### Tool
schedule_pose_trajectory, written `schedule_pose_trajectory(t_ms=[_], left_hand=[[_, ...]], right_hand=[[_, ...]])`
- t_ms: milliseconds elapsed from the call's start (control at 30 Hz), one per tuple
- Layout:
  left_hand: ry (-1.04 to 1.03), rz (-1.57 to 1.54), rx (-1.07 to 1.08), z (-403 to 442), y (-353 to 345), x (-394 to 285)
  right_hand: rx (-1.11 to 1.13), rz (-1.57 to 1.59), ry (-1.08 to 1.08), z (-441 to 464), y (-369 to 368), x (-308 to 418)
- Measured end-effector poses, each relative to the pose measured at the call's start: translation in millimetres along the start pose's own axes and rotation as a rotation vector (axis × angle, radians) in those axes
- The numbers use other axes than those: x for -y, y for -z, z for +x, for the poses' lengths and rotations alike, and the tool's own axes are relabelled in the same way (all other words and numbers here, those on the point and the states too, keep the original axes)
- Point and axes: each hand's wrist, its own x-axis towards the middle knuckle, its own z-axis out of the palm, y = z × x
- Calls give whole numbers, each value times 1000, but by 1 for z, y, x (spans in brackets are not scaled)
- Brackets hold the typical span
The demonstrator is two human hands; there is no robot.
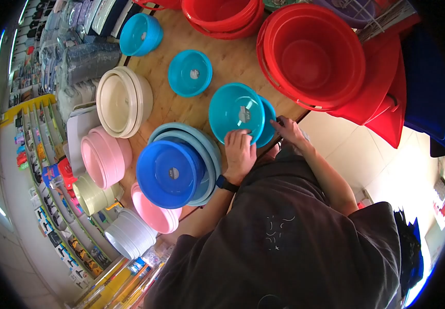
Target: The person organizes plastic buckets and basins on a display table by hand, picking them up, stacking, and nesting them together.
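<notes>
A teal bowl (232, 105) with a sticker inside sits near the table's front edge. My left hand (240, 152) is bent over its near rim, fingers on the wall. Partly behind it, on the right, is a second teal bowl (269, 121). My right hand (289, 131) pinches that bowl's right rim. Further back lies another teal bowl (190, 73) on its own, and a teal stack (141, 35) stands at the back left.
The wooden table (165, 105) also bears a blue basin (168, 174) on grey-blue ones, cream basins (116, 103), pink basins (101, 157) and red buckets (312, 56). White tubs (129, 234) stand at the lower left. Shelves with goods line the left.
</notes>
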Motion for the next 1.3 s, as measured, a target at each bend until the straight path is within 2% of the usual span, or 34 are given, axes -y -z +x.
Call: schedule_pose_trajectory(t_ms=[200, 300, 367, 433, 500, 600, 700, 800, 900, 1133, 1233, 1300], left_hand=[[-36, -20, 114, -19, -37, 8], [3, -38, 116, -20, -37, 6], [50, -66, 92, -20, -36, 7], [148, -112, 18, -18, -41, 19], [208, -123, -38, -9, -43, 35], [263, -62, -65, 25, -33, 68], [269, -15, -137, 62, -30, 109], [271, 211, -164, 87, -36, 155], [391, 324, -18, 103, -38, 175], [380, 496, 96, 132, -39, 202], [360, 626, 300, 134, -42, 209], [298, 666, 285, 132, -46, 211]], right_hand=[[-77, -87, 126, 16, -15, -27], [-176, -20, 146, 13, -17, -25], [-257, -182, 369, 9, -18, -31], [-242, -185, 397, 6, -16, -27], [-130, -33, 231, 3, -10, -17], [-47, -10, -3, -9, 3, 15], [-70, -31, 16, -8, 0, 14], [-67, -55, 3, -5, -2, 12], [-82, -72, 17, -3, -4, 10], [-48, -39, -33, -7, 1, 18], [-33, -40, -27, -10, 4, 21], [-31, -51, -11, -7, 3, 18]])
